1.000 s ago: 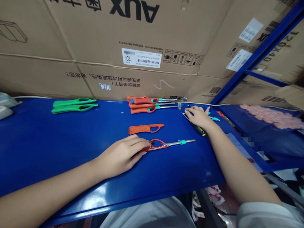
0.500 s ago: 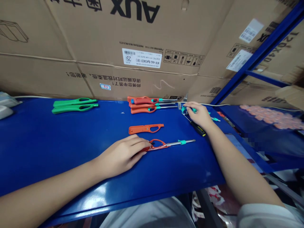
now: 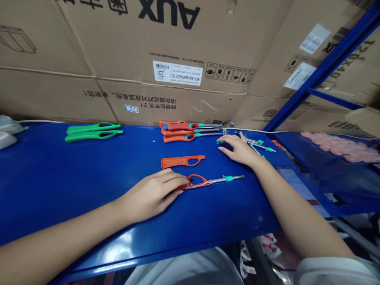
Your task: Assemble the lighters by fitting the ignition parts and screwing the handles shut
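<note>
My left hand [image 3: 162, 190] is closed on the orange half-shell of a long-nosed lighter [image 3: 198, 181], whose handle lies under my fingers. From its front runs a metal tube [image 3: 218, 180] with a teal collar [image 3: 227, 178]. My right hand [image 3: 239, 149] is above the table by the metal tubes, with a small teal part [image 3: 220, 141] at its curled fingertips. Metal tubes with teal pieces [image 3: 267, 149] lie just right of that hand. Behind my left hand lies a loose orange shell half [image 3: 182, 161], inner side up. The screwdriver is no longer visible.
Several assembled orange lighters [image 3: 179, 138] are stacked against the cardboard [image 3: 142, 105] at the back. Green handle shells [image 3: 93, 136] lie at back left. A phone-like flat object [image 3: 297, 184] lies near the right edge, and bagged orange items [image 3: 341, 148] lie farther right.
My right hand has shifted a little left and toward me, with the teal part at its fingertips. The screwdriver beneath it has gone from sight. My left hand has stayed put.
</note>
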